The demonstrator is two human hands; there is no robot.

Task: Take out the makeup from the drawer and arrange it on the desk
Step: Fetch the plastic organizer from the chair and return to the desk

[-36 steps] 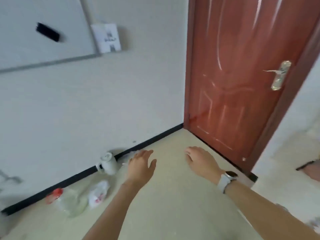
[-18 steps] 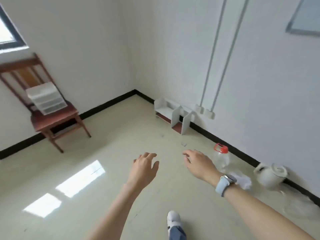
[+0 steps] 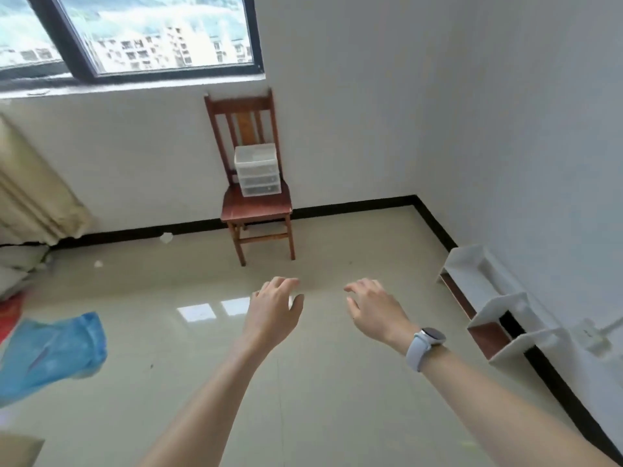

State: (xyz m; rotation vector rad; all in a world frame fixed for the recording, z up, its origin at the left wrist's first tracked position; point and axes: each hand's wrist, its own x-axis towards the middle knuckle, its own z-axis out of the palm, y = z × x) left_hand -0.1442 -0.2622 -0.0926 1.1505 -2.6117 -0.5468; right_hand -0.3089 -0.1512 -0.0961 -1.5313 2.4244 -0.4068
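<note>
Since half a second ago the view has swung left, so the small translucent white plastic three-drawer unit (image 3: 258,169) now sits near the centre, upright on the seat of the brown wooden slat-back chair (image 3: 255,183) against the white wall, under the dark-framed window (image 3: 141,35). All three drawers look closed; their contents cannot be made out. Both hands are raised over the glossy beige tiled floor (image 3: 320,399), well short of the chair: the left hand (image 3: 274,313) and right hand (image 3: 376,310) each hold nothing, fingers loosely spread and slightly bent. A pale grey-strapped wristwatch (image 3: 424,345) is on the right wrist. A white divided shelf rack (image 3: 488,308) stands by the right wall; a blue plastic bag (image 3: 50,352) shows at left.
</note>
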